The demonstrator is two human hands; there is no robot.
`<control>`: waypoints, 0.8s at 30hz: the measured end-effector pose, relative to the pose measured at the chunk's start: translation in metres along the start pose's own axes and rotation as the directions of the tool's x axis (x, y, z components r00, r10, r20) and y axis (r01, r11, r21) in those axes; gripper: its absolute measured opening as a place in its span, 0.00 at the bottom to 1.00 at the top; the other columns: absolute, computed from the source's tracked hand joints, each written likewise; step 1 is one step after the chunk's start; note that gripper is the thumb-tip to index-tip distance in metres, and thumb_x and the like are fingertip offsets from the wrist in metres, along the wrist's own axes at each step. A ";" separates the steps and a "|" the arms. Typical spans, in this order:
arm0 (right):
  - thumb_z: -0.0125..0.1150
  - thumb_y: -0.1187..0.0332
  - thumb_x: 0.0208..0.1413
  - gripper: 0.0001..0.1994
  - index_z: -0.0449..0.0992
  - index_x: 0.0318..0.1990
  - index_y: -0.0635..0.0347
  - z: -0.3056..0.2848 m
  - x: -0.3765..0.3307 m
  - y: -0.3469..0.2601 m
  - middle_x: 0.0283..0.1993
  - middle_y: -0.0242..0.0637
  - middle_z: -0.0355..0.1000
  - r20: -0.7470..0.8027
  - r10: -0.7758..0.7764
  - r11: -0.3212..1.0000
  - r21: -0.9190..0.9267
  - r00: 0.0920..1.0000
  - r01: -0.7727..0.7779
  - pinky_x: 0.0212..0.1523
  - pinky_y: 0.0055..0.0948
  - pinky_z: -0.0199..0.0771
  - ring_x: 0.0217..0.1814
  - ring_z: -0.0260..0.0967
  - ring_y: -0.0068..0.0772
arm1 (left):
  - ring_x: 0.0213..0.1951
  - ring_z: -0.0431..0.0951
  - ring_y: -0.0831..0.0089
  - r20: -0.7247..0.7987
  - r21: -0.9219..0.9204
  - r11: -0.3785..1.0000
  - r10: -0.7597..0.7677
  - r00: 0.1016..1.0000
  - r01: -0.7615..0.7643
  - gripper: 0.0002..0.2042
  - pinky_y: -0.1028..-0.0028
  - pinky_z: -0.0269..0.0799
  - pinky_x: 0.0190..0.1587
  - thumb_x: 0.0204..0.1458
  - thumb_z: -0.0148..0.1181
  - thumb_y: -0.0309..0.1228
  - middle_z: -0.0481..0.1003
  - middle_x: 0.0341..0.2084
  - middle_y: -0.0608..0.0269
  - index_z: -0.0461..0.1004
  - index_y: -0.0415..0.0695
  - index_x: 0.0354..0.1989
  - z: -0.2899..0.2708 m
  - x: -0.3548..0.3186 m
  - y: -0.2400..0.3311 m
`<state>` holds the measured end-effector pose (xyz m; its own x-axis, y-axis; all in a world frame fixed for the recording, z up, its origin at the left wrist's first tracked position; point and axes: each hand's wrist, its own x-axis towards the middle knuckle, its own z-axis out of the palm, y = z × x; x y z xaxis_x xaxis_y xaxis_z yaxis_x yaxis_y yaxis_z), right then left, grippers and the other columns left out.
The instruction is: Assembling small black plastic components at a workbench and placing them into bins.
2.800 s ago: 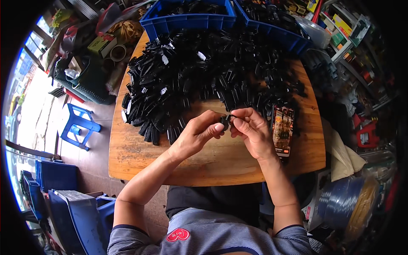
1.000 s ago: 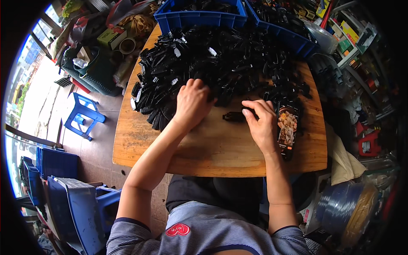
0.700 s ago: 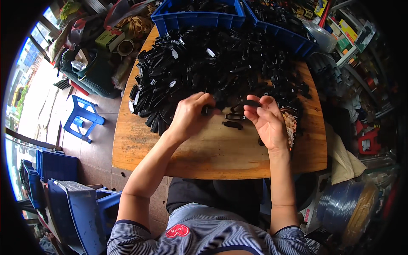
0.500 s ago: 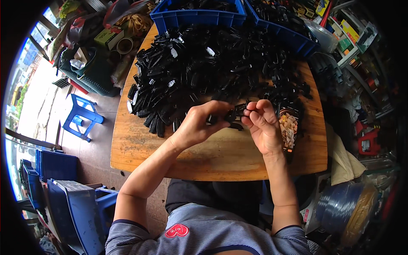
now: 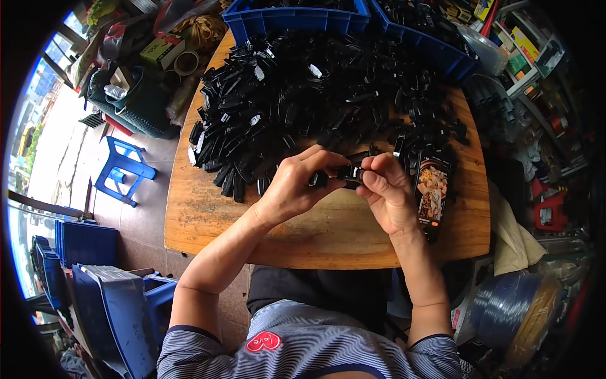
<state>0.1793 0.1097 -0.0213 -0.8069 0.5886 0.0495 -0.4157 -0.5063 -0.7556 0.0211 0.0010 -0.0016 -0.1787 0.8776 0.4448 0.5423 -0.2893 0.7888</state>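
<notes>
Above the near part of the wooden table (image 5: 303, 237), my left hand (image 5: 297, 180) is closed round a small black plastic part (image 5: 347, 175). Its outer end sticks out past my fingertips and catches a bright glint. My right hand (image 5: 391, 189) pinches with thumb and fingers at that end, touching it; a smaller piece between those fingertips cannot be made out. Just beyond both hands spreads a large pile of similar black plastic parts (image 5: 297, 95), some with shiny pale faces. Beside my right hand lies a phone (image 5: 433, 192) with a food picture lit on its screen.
Two blue crates (image 5: 297, 20) (image 5: 429, 47) with black parts stand at the table's far edge. A blue stool (image 5: 120, 170) is on the floor at left, above stacked blue bins (image 5: 104, 309). Crowded shelves (image 5: 530, 63) and a wrapped spool (image 5: 505, 306) line the right side.
My right hand has shifted slightly left and down, its fingertips closing in on the black part's end. The part now shows a bright glint. My left hand keeps its hold.
</notes>
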 end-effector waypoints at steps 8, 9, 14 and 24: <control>0.62 0.72 0.50 0.08 0.70 0.36 0.54 -0.002 0.000 -0.003 0.37 0.25 0.67 0.042 0.169 0.980 -0.113 0.985 -0.163 0.26 0.18 0.72 0.33 0.67 0.17 | 0.28 0.73 0.69 0.055 0.005 0.995 0.104 0.993 -0.104 0.16 0.76 0.70 0.32 0.39 0.66 0.23 0.72 0.27 0.61 0.73 0.39 0.40 -0.007 -0.003 0.001; 0.62 0.72 0.50 0.08 0.71 0.37 0.54 -0.001 0.001 -0.003 0.38 0.25 0.67 0.030 0.202 0.973 -0.120 0.979 -0.197 0.27 0.18 0.73 0.35 0.67 0.17 | 0.28 0.73 0.70 0.066 0.023 0.995 0.093 0.993 -0.095 0.16 0.77 0.70 0.32 0.39 0.66 0.23 0.72 0.27 0.61 0.73 0.39 0.40 -0.008 -0.003 0.000; 0.62 0.69 0.51 0.12 0.70 0.43 0.55 0.012 0.000 -0.003 0.45 0.30 0.67 0.026 0.094 0.975 -0.204 0.995 -0.087 0.42 0.22 0.71 0.44 0.65 0.21 | 0.32 0.73 0.76 0.100 -0.287 0.940 -0.160 0.982 0.182 0.16 0.79 0.69 0.33 0.43 0.66 0.27 0.73 0.30 0.63 0.72 0.34 0.40 -0.004 -0.001 0.005; 0.63 0.67 0.49 0.16 0.70 0.44 0.61 0.016 0.000 0.003 0.35 0.33 0.68 0.202 -0.316 0.309 -0.902 0.927 0.301 0.33 0.22 0.67 0.31 0.65 0.21 | 0.34 0.75 0.76 0.159 -0.489 0.763 -0.398 0.903 0.423 0.17 0.78 0.71 0.35 0.46 0.62 0.24 0.75 0.31 0.64 0.69 0.38 0.46 -0.016 0.002 0.008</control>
<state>0.1712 0.0981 -0.0133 -0.7016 0.5785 0.4161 0.0070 0.5895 -0.8078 0.0119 -0.0056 0.0127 -0.2467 0.9689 0.0200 -0.0633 -0.0367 0.9973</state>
